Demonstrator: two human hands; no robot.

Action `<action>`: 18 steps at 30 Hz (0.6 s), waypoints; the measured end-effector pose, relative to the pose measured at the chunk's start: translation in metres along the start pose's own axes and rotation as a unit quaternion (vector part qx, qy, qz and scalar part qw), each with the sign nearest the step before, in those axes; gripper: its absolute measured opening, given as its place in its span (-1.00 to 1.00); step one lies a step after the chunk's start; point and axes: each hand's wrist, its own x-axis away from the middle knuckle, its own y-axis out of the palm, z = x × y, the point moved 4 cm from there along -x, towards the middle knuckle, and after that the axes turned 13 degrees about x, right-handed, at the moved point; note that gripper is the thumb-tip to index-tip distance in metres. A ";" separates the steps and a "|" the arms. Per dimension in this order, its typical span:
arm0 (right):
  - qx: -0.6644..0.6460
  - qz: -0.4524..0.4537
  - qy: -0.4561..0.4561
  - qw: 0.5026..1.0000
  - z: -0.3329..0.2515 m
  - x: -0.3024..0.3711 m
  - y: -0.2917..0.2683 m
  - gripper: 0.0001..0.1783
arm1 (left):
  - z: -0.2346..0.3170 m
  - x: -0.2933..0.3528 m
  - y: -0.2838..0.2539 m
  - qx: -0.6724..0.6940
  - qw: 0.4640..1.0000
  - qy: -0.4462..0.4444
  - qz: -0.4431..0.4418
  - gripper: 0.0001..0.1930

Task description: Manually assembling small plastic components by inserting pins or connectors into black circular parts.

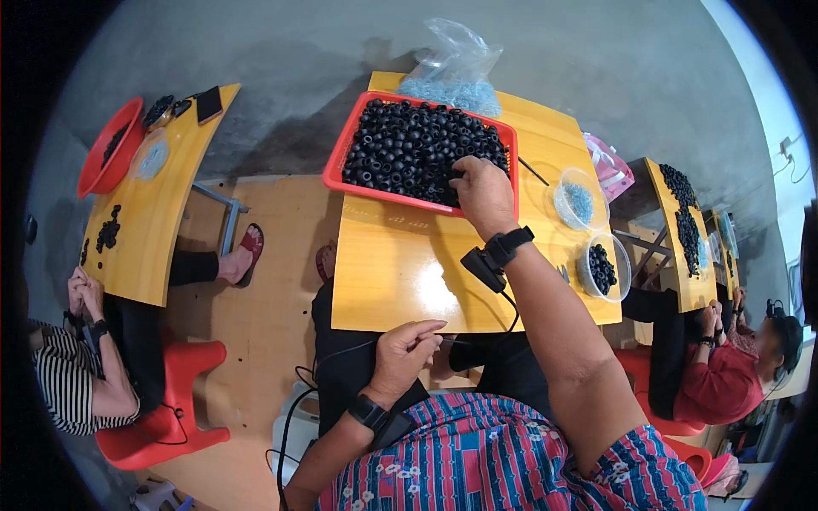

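Observation:
A red plastic basket (339, 163) full of small black bead-like parts (409, 145), some with visible holes, stands at the far side of the yellow table (388, 281). My right hand (486, 194) reaches over its near right rim, fingers bent down among the parts. What those fingertips grip, if anything, is hidden. By the table's near edge, above my lap, my left hand (404, 361) is curled with thumb and forefinger close together. A thin dark line runs by its fingertips; I cannot make out anything held.
A clear bag (456, 72) of pale blue pieces lies behind the basket. At right stand a tub of blue pieces (575, 207) and a tub of black parts (602, 266). A cable (514, 311) hangs off my right wrist. People sit at side tables left and right.

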 end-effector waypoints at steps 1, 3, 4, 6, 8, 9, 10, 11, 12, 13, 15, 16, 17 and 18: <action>-0.019 0.013 -0.005 1.000 0.001 0.002 -0.003 -0.76 | 0.000 0.000 0.000 -0.001 1.000 0.010 0.000 -0.75; -0.109 0.013 -0.007 0.994 0.004 0.012 -0.016 -0.76 | 0.002 -0.001 0.002 -0.002 1.000 0.030 -0.001 -0.75; -0.158 0.009 -0.008 0.987 0.002 0.021 -0.019 -0.76 | 0.000 -0.001 0.000 -0.009 0.999 0.037 -0.001 -0.75; -0.403 -0.073 0.047 0.911 -0.006 0.045 -0.029 -0.80 | -0.005 0.000 -0.004 -0.021 0.998 0.051 -0.003 -0.74; -0.492 -0.131 0.065 0.858 -0.011 0.068 -0.045 -0.80 | -0.003 0.001 -0.001 0.006 0.999 0.042 -0.006 -0.73; -0.509 -0.147 0.067 0.845 -0.013 0.079 -0.054 -0.79 | -0.003 0.002 -0.001 0.024 0.999 0.040 -0.005 -0.74; -0.519 -0.152 0.067 0.839 -0.013 0.090 -0.057 -0.79 | -0.004 0.003 -0.001 0.042 0.998 0.036 -0.004 -0.75; -0.528 -0.158 0.067 0.832 -0.013 0.100 -0.060 -0.79 | -0.005 0.004 -0.002 0.038 0.998 0.047 -0.011 -0.75; -0.538 -0.164 0.069 0.824 -0.012 0.111 -0.062 -0.79 | -0.004 0.004 -0.002 0.026 0.998 0.056 -0.004 -0.75; -0.517 -0.166 0.076 0.836 -0.009 0.117 -0.065 -0.79 | -0.003 0.002 -0.002 0.014 0.998 0.065 0.002 -0.74; -0.505 -0.128 0.094 0.848 0.008 0.126 -0.071 -0.78 | -0.010 0.003 0.000 0.010 0.998 0.067 0.004 -0.74; -0.512 -0.115 0.116 0.843 0.017 0.131 -0.072 -0.77 | -0.013 0.002 0.000 0.011 0.998 0.069 0.004 -0.73; -0.526 -0.107 0.129 0.834 0.020 0.134 -0.079 -0.77 | -0.009 0.005 0.001 0.010 0.998 0.066 0.015 -0.73; -0.547 -0.100 0.125 0.822 0.023 0.135 -0.081 -0.78 | -0.009 0.008 -0.001 0.019 0.997 0.070 0.019 -0.73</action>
